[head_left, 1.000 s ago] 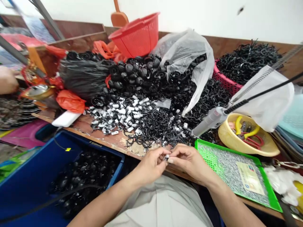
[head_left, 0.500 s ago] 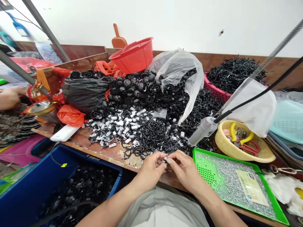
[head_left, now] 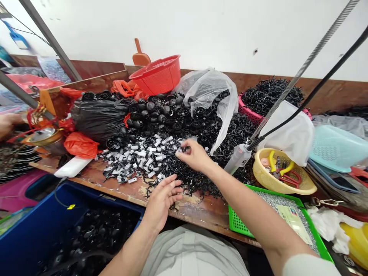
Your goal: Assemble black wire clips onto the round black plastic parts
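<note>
My right hand (head_left: 195,154) reaches over the heap, with thumb and fingertips closed together. What sits between those fingertips is blurred and small, and I cannot make it out. Under and beside it lie thin black curved plastic pieces (head_left: 198,177) and, to the left, a pile of small white-and-black plastic parts (head_left: 143,153). Nearer to me, my left hand (head_left: 162,201) hovers by the table edge with its fingers apart and nothing held. An electric screwdriver (head_left: 237,158) hangs right of my right hand.
Behind are round black plastic parts (head_left: 161,111), a red basket (head_left: 161,76) and a clear plastic bag (head_left: 211,88). A green tray (head_left: 234,222) of screws and a yellow basket (head_left: 287,188) with tools stand right. A blue bin (head_left: 20,230) sits left. Another person's hand (head_left: 7,124) shows far left.
My hands were together at the table edge, fingering a small part. Now they are apart: the right has moved forward over the heap, while the left has opened and shifted left.
</note>
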A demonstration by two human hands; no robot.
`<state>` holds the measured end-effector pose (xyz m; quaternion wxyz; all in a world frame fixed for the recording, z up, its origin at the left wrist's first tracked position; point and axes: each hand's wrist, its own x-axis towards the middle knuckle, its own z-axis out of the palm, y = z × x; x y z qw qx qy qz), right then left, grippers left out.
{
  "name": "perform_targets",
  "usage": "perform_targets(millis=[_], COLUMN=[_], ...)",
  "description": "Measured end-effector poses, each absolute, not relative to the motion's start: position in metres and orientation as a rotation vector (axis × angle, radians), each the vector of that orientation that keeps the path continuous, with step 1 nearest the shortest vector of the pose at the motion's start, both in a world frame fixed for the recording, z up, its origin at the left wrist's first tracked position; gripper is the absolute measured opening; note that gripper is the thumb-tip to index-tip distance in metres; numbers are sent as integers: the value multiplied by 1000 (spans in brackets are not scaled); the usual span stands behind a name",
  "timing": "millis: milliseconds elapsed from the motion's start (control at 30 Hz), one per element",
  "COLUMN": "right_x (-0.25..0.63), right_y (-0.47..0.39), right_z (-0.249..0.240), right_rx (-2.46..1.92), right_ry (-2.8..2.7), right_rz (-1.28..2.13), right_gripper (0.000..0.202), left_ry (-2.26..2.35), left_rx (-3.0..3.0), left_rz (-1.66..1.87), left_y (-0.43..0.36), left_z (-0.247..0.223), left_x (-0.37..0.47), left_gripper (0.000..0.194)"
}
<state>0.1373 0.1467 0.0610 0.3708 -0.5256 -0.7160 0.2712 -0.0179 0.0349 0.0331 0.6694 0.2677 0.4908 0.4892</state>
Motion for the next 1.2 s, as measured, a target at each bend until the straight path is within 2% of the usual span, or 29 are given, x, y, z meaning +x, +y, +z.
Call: perform_targets(millis=[100, 200, 367, 500, 867, 967, 1133, 1200], right_x=[125, 122, 145, 162, 97, 108, 136, 146], right_y=[207, 229, 205, 189, 216, 187, 77, 34], right_z=[70, 63, 41, 42, 54, 60, 52, 35], right_rx=[-1508, -1560, -1568, -1535, -1512, -1479, -1227, -1300], right_ry=[-1655, -1603, -1615, -1613, -1570, -1572, -1545, -1459], right_rz=[675, 650, 739, 849, 820, 849, 1412, 1457], right_gripper=[25, 21, 24, 26, 25, 29, 35, 33], left_ry=[1140, 1145, 1092, 1096, 1097, 1029, 791, 801], left_rx=[634, 646, 602, 673, 692, 655, 590, 609], left_rz=[1061, 1048, 1030, 973, 1012, 1060, 1141, 1082], left_y=[25, 17, 19, 26, 30, 25, 14, 9], left_z=[30, 25, 10, -2, -14, -9, 5, 6], left_x=[-30, -41, -50, -41, -41, -43, -28, -17], left_gripper=[39, 33, 26, 24, 26, 29, 44, 44])
